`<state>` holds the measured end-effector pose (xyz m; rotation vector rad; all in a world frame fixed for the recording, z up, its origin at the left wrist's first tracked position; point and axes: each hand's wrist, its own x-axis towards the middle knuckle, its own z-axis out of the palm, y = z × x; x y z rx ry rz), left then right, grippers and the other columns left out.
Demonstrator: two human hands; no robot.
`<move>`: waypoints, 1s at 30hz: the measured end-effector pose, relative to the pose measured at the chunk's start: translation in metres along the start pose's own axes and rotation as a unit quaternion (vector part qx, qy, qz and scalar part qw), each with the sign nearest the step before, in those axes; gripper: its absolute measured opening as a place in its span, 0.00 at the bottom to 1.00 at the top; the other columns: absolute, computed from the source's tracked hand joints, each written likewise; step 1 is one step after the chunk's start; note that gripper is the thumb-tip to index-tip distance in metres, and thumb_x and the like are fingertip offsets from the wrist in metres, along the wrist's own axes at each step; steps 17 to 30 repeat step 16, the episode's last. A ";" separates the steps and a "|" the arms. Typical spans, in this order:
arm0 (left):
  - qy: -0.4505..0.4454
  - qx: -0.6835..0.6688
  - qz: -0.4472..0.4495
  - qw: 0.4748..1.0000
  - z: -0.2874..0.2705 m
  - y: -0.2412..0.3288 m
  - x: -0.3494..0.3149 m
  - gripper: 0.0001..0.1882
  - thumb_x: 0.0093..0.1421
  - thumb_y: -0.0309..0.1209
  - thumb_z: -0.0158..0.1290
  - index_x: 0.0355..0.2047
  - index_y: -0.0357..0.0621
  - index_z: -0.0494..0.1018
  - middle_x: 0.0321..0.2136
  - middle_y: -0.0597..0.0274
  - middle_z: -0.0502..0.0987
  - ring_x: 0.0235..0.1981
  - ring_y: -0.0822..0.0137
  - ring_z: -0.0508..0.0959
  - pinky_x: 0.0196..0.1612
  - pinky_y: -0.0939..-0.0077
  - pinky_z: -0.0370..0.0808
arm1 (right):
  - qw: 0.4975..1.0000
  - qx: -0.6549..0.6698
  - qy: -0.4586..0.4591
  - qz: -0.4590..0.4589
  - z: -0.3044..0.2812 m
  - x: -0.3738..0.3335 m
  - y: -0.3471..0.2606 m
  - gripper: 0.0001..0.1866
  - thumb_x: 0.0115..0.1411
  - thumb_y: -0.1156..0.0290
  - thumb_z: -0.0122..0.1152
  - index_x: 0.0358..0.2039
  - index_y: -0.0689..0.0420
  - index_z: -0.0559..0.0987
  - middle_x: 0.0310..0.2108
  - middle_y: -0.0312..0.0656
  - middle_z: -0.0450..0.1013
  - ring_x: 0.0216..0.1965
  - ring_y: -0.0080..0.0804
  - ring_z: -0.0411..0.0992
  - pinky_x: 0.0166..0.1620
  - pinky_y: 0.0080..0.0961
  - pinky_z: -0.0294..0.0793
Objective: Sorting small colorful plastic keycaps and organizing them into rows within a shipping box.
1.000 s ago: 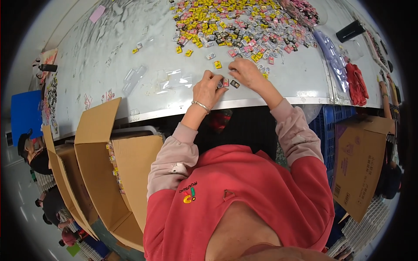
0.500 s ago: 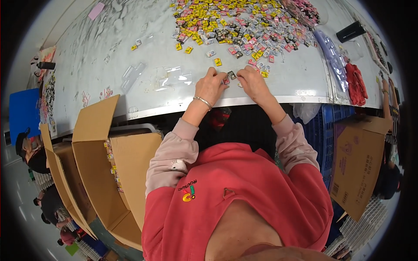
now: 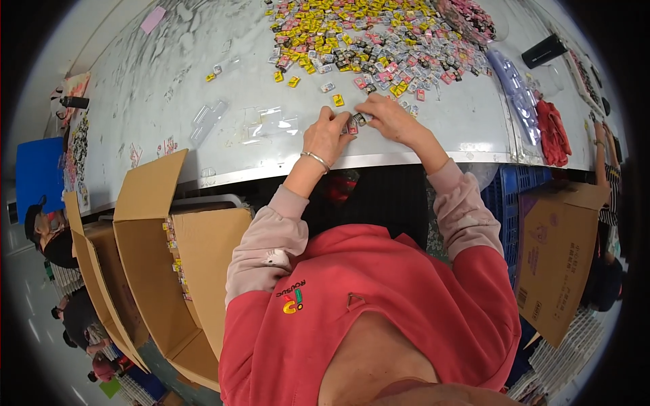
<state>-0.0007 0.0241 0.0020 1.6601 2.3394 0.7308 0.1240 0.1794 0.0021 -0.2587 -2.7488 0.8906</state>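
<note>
Both my hands are close together near the table's front edge. My left hand [image 3: 328,137], with a bangle at the wrist, has its thumb and fingers curled against a small pinkish-red block [image 3: 353,126]; its fingertips partly hide what they grip. My right hand [image 3: 391,120] pinches at a small black block [image 3: 359,120] right beside the pinkish-red one. Whether the two blocks touch is too small to tell. Beyond my hands, a large heap of small yellow, pink, black and pale blocks [image 3: 379,57] spreads over the table. A yellow block [image 3: 338,100] lies just past my left fingertips.
Clear plastic trays [image 3: 271,122] lie left of my hands on the white table [image 3: 223,152]. An open cardboard box [image 3: 145,250] stands below at left, another carton [image 3: 555,257] at right. Purple-tinted plastic [image 3: 511,88], red cloth [image 3: 554,133] and a black cylinder [image 3: 544,51] lie at right.
My right hand has shifted slightly up and left, its fingers now reaching over the black block. The left hand stays almost in place, and more of the pinkish-red block shows beside it.
</note>
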 end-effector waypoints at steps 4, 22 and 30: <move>0.007 -0.011 0.001 1.000 0.003 -0.009 -0.009 0.23 0.45 0.34 0.63 0.42 0.49 0.73 0.32 0.55 0.69 0.30 0.55 0.75 0.32 0.65 0.74 | 0.998 0.009 -0.055 0.021 0.006 0.001 -0.013 0.17 0.47 0.77 0.60 0.40 0.57 0.77 0.35 0.47 0.67 0.39 0.46 0.69 0.42 0.36 0.70; -0.035 -0.119 0.008 0.992 -0.007 -0.035 -0.017 0.30 0.39 0.23 0.64 0.46 0.41 0.69 0.35 0.50 0.70 0.34 0.50 0.74 0.38 0.67 0.73 | 0.996 -0.073 -0.055 0.014 0.020 0.062 0.006 0.16 0.50 0.75 0.58 0.42 0.59 0.75 0.38 0.46 0.69 0.43 0.45 0.69 0.45 0.35 0.69; -0.035 -0.119 0.008 0.992 -0.007 -0.035 -0.017 0.30 0.39 0.23 0.64 0.46 0.41 0.69 0.35 0.50 0.70 0.34 0.50 0.74 0.38 0.67 0.73 | 0.996 -0.073 -0.055 0.014 0.020 0.062 0.006 0.16 0.50 0.75 0.58 0.42 0.59 0.75 0.38 0.46 0.69 0.43 0.45 0.69 0.45 0.35 0.69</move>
